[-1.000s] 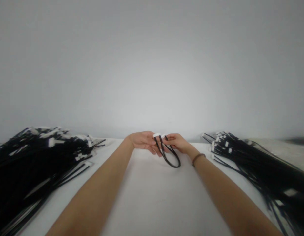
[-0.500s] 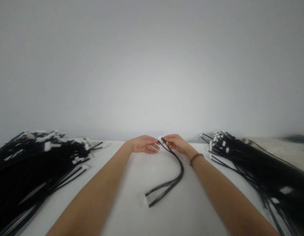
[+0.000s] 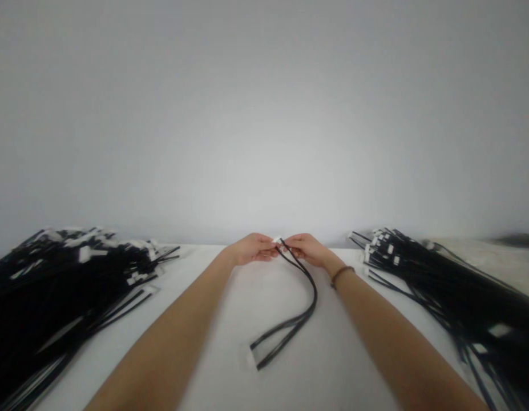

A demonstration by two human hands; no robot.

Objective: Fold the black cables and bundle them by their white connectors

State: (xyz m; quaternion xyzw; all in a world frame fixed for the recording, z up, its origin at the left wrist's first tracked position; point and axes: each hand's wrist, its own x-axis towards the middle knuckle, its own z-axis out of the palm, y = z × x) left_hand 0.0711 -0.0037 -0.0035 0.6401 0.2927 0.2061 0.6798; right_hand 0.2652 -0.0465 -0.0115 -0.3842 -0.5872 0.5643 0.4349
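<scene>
Two-handed, holds one black cable [image 3: 314, 294] above the far part of the white tabletop [image 3: 332, 354]. With left hand [image 3: 255, 248], keeps the grip closed by fingertips on the left side of the upper connector [image 3: 277, 240], a small white piece. With right hand [image 3: 307, 249], keeps the grip closed also, pinching at the right side of the same cable end. Below the hands, curves to the right and then comes back to the left, finishing near the viewer in two spread strands with a pale lower connector [image 3: 251, 357], quite blurred.

On the left side, has a big pile [image 3: 54, 297] of black cables with many white ends, some of them pointing to the middle. On the right side, has a second bundle [image 3: 444, 285], with white ends toward the hands and loose strands hanging out near the right forearm [image 3: 375, 319], and behind it a pale sheet-like material [image 3: 478, 260].

Close behind the hands, is limited by the grey wall [image 3: 264, 114] at the far edge. Between left forearm [image 3: 174, 331] and right forearm, has the widest bare surface, crossed only by the cable. Outside the forearms, leaves just narrow strips before the cables at each side.
</scene>
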